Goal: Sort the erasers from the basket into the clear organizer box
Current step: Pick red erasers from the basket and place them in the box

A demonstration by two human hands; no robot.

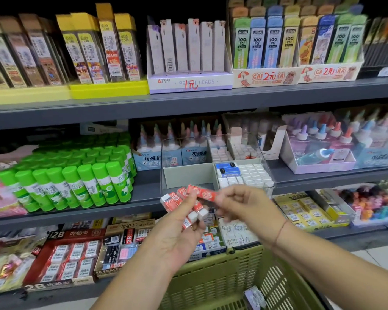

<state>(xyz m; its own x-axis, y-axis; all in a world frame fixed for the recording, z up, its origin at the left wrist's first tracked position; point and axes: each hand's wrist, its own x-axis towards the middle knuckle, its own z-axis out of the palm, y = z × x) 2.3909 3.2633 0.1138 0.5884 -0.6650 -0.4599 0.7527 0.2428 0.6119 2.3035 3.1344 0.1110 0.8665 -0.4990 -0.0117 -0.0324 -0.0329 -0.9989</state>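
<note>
On my feed the left hand (177, 233) grips a bunch of red-sleeved erasers (177, 199), fanned out above its fingers. The right hand (244, 204) pinches 1 more eraser (207, 194) by its end, touching the bunch. Both sit just in front of the clear box (184, 175) on the middle shelf (143, 189) (white erasers (251, 175) fill its near right compartment). The green basket (222, 276) is nearest, under the wrists. Green glue sticks (76, 180) stand to the left.
</note>
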